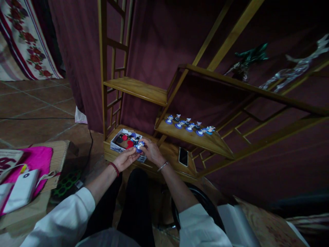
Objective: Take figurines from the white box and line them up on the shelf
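Observation:
A small blue-and-white figurine (140, 146) is held between my two hands, just over the near right side of an open box. My left hand (125, 159) grips its base from the left with closed fingers. From the right, the fingers of my right hand (152, 151) close on its side. In the white patterned box (117, 148) lie several more small figures, with red and black parts showing; my hands hide some of them. On the wooden shelf (218, 141) to the right, several blue-and-white figurines (190, 127) stand in front of dark ones (198, 125).
A phone (183, 156) lies on the lower board right of my hands. An upper shelf (138, 90) juts out above the box. A green ornament (246, 61) and a clear deer-like figure (295, 68) stand higher right. At left, a cardboard box (60, 154) carries a pink cloth (46, 157).

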The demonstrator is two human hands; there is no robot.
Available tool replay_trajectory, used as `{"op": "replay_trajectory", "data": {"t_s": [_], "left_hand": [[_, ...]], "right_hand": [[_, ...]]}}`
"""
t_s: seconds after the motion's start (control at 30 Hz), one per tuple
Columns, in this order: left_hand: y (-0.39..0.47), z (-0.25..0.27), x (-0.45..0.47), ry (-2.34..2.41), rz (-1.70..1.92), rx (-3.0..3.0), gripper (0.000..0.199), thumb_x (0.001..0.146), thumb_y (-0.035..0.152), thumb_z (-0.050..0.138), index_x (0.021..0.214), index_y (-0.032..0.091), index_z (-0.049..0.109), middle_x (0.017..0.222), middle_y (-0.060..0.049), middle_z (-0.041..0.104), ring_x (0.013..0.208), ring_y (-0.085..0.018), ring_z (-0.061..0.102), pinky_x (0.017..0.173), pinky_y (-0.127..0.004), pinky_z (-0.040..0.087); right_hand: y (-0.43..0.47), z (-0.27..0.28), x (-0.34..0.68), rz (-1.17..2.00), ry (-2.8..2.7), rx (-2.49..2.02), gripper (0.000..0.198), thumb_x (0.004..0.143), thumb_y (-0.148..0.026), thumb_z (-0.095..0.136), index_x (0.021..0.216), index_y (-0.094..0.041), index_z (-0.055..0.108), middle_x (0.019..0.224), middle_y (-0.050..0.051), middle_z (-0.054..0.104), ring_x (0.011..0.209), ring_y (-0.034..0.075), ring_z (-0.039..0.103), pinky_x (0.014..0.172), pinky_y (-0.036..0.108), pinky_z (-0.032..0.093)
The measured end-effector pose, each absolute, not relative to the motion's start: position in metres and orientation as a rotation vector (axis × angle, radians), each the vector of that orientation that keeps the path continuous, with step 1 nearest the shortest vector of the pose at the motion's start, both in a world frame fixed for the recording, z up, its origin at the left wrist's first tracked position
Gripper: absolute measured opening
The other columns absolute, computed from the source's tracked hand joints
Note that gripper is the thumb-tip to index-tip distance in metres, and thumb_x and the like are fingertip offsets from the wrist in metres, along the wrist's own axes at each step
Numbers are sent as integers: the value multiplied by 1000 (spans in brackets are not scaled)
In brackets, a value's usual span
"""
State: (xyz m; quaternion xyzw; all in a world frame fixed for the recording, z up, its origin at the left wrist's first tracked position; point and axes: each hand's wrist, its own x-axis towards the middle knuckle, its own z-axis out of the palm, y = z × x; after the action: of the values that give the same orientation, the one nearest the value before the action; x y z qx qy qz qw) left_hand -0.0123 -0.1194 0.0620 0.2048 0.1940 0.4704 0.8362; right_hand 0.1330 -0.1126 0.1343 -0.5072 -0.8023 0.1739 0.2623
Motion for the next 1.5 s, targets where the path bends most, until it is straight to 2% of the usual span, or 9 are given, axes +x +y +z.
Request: {"op": "replay_trajectory", "data": {"t_s": [0.47,0.77,1.0,1.27,1.5], "left_hand": [[-115,91,-10,330,975,473,16,75,12,58,91,10,59,94,-10,64,92,-19,60,84,-27,46],[-110,102,0,354,997,474,13,74,5,56,85,11,59,87,-7,65,81,-12,61,84,-25,45],[-112,107,5,367,989,512,16,76,4,53,89,9,59,90,-8,64,82,-12,61,82,-24,46],[-112,100,1,367,984,465,23,76,5,53,97,11,57,93,-8,64,85,-14,61,84,-27,46],[-112,98,-3,378,991,476,18,75,5,55,92,9,60,91,-8,65,83,-13,62,84,-25,46]], "right_hand": [[-109,171,143,416,-2280,-1139,29,75,-13,51,103,-19,54,95,3,59,80,14,53,76,26,41],[-107,162,153,454,-2111,-1262,35,72,-20,56,107,-22,51,88,1,60,71,13,56,70,27,45],[-110,166,156,425,-2139,-1253,28,74,-19,54,101,-21,55,91,1,60,71,12,55,70,25,44],[-113,162,155,443,-2144,-1242,29,75,-16,53,104,-21,54,91,2,60,69,12,56,71,26,43],[-113,162,152,507,-2139,-1225,27,75,-18,53,103,-22,54,91,1,60,62,10,56,69,25,44]]}}
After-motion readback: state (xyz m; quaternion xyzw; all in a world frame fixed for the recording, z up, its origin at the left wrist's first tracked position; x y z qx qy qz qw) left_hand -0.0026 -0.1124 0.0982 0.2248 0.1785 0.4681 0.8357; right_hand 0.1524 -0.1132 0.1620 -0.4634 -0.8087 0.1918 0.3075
